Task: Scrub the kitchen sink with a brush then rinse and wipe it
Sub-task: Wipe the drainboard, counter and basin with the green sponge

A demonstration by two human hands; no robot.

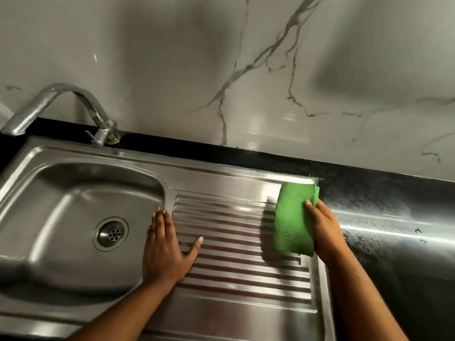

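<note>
- Head view: stainless steel sink (138,158) is filling the lower left and middle of the frame, with the basin (56,207) at the left and the ribbed drainboard (236,264) at centre-right.
- Round drain (111,234) is sitting in the basin floor, left of centre.
- Left hand (165,252) is lying flat, fingers straight and together, thumb spread out to the right. It is holding nothing.
- That hand is resting on the strip between basin and drainboard, fingertips pointing toward the top of the frame and thumb reaching onto the ribs.
- Right hand (325,227) is gripping a folded green cloth (293,217) at right of centre, one fingertip showing on the cloth's upper right face.
- The cloth is covering the upper right corner of the drainboard, its top edge just reaching the sink's back rim. Whether it is pressing on the steel or just above it is unclear, as this part is motion-blurred.
- Curved chrome faucet (61,94) is standing at upper left, spout pointing toward the left edge.
- Black countertop (394,198) is running behind and to the right of the sink, with shiny patches at the right.
- Marble-veined wall (172,57) is filling the top half.
</note>
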